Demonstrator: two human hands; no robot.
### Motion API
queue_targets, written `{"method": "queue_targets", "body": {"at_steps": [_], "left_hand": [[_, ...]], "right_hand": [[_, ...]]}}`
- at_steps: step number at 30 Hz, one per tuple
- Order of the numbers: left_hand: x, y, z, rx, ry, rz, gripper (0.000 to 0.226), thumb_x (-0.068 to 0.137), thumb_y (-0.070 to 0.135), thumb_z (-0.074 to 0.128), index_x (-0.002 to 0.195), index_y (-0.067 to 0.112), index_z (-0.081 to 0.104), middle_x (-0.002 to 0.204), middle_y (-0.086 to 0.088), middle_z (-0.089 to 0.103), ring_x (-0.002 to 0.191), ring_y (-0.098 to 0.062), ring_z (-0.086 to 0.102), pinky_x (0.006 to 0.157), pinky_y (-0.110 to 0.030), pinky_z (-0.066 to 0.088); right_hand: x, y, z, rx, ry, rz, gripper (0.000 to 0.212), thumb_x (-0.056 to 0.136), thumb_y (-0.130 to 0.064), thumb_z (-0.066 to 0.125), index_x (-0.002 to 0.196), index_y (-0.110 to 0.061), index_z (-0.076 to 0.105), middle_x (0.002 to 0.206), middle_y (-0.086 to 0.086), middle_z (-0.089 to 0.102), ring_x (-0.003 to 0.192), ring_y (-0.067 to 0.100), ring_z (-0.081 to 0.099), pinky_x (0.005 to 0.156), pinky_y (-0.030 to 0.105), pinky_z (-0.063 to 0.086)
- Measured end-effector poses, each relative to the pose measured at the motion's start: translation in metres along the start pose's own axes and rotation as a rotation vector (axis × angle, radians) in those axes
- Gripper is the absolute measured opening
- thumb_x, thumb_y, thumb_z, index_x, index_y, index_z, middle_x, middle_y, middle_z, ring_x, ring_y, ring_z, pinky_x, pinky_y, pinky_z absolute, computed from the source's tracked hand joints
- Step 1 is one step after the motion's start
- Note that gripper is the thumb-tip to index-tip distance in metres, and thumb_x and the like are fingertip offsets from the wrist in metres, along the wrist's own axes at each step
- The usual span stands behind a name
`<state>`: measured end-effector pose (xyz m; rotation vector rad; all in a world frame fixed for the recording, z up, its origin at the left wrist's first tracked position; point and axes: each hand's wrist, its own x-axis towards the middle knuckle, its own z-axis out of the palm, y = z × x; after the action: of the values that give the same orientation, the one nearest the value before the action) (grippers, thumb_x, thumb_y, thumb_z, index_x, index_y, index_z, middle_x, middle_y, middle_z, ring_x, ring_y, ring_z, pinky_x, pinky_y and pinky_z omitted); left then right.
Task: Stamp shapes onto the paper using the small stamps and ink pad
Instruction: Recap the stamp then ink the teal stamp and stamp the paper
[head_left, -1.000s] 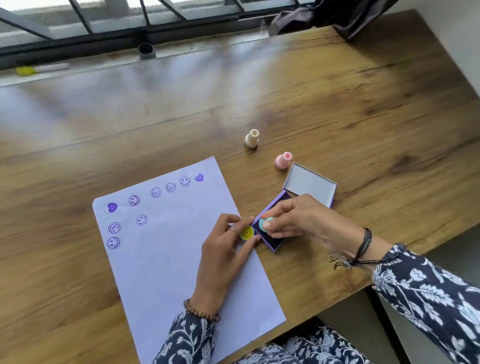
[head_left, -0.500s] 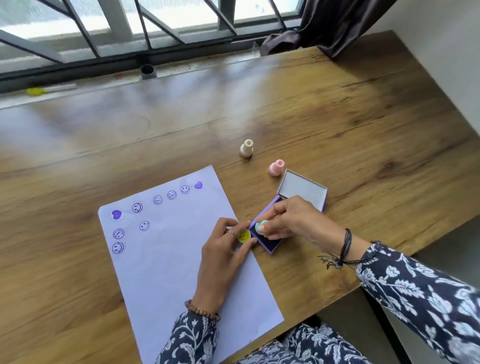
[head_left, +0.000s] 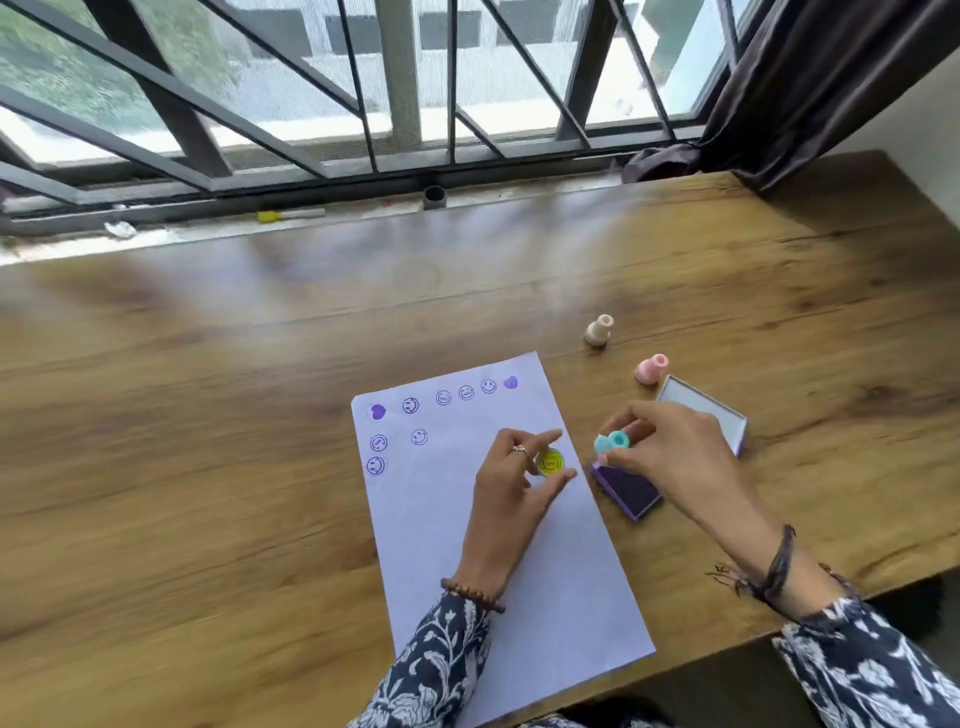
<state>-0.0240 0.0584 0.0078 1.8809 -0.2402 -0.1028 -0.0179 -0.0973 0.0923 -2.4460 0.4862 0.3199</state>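
Observation:
A white paper (head_left: 498, 561) lies on the wooden table (head_left: 208, 441), with several purple smiley and heart prints along its top and left. My left hand (head_left: 511, 493) pinches a yellow stamp (head_left: 549, 461) above the paper's right side, its smiley face turned up. My right hand (head_left: 670, 457) pinches a teal stamp (head_left: 612, 442) lifted just above the purple ink pad (head_left: 628, 491). The pad's open lid (head_left: 701, 410) stands behind that hand.
A beige stamp (head_left: 598, 330) and a pink stamp (head_left: 650, 369) stand on the table beyond the ink pad. The table's front edge runs close under my arms. A barred window and a dark curtain (head_left: 810, 88) are at the back.
My right hand has lifted the teal stamp off the ink pad. My left hand still holds the yellow stamp, raised a little. The camera has tilted up toward the window.

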Motion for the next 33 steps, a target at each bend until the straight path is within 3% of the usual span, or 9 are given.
{"method": "queue_targets", "body": {"at_steps": [2, 4, 7, 12, 17, 23, 33], "left_hand": [[-0.003, -0.007, -0.031, 0.066, 0.113, 0.009, 0.039, 0.076, 0.019, 0.075, 0.113, 0.023, 0.063, 0.091, 0.006, 0.053, 0.082, 0.000, 0.052, 0.069, -0.008, 0.040], [-0.004, -0.018, -0.067, 0.181, 0.207, 0.008, 0.040, 0.075, 0.020, 0.075, 0.113, 0.024, 0.063, 0.093, 0.008, 0.054, 0.089, -0.004, 0.050, 0.074, -0.010, 0.039], [-0.002, -0.037, -0.113, 0.345, 0.282, 0.006, 0.042, 0.073, 0.017, 0.076, 0.112, 0.018, 0.064, 0.094, 0.006, 0.054, 0.092, -0.010, 0.046, 0.077, -0.017, 0.038], [0.001, -0.063, -0.141, 0.368, 0.188, 0.011, 0.045, 0.070, 0.008, 0.077, 0.113, 0.012, 0.064, 0.089, 0.004, 0.053, 0.084, -0.017, 0.047, 0.077, -0.022, 0.040], [0.002, -0.073, -0.143, 0.303, 0.143, 0.019, 0.045, 0.072, 0.018, 0.076, 0.114, 0.017, 0.062, 0.094, 0.008, 0.059, 0.088, -0.009, 0.046, 0.079, -0.039, 0.044], [0.002, -0.075, -0.144, 0.295, 0.124, 0.004, 0.043, 0.073, 0.021, 0.071, 0.115, 0.017, 0.061, 0.098, 0.002, 0.064, 0.090, -0.010, 0.048, 0.081, -0.037, 0.039], [0.002, -0.071, -0.147, 0.318, 0.114, 0.017, 0.043, 0.073, 0.018, 0.073, 0.114, 0.018, 0.061, 0.100, 0.011, 0.059, 0.091, -0.008, 0.048, 0.081, -0.028, 0.036]], "right_hand": [[-0.003, -0.022, 0.011, 0.123, 0.022, -0.055, 0.015, 0.068, -0.020, 0.077, 0.078, -0.028, 0.070, 0.072, -0.009, 0.064, 0.067, 0.001, 0.062, 0.056, 0.019, 0.048], [-0.003, -0.045, 0.031, 0.230, 0.005, -0.094, 0.020, 0.070, -0.018, 0.077, 0.089, -0.020, 0.072, 0.078, -0.002, 0.067, 0.071, 0.012, 0.067, 0.069, 0.025, 0.054], [0.001, -0.069, 0.066, 0.213, 0.005, -0.129, 0.020, 0.074, -0.016, 0.072, 0.094, -0.013, 0.072, 0.088, 0.007, 0.068, 0.078, 0.021, 0.067, 0.079, 0.036, 0.052], [0.007, -0.083, 0.104, 0.135, 0.093, -0.139, 0.016, 0.078, -0.023, 0.069, 0.093, -0.017, 0.071, 0.086, 0.003, 0.066, 0.076, 0.015, 0.063, 0.075, 0.032, 0.050], [0.007, -0.089, 0.122, 0.120, 0.170, -0.150, 0.009, 0.082, -0.022, 0.067, 0.090, -0.017, 0.067, 0.088, 0.003, 0.065, 0.074, 0.015, 0.063, 0.074, 0.038, 0.053], [0.004, -0.090, 0.129, 0.068, 0.201, -0.150, 0.008, 0.084, -0.019, 0.064, 0.091, -0.013, 0.064, 0.090, 0.006, 0.062, 0.074, 0.017, 0.062, 0.073, 0.040, 0.052], [0.009, -0.097, 0.128, -0.063, 0.163, -0.122, 0.017, 0.087, -0.021, 0.062, 0.099, -0.010, 0.065, 0.095, 0.008, 0.061, 0.081, 0.024, 0.062, 0.075, 0.035, 0.049]]}}
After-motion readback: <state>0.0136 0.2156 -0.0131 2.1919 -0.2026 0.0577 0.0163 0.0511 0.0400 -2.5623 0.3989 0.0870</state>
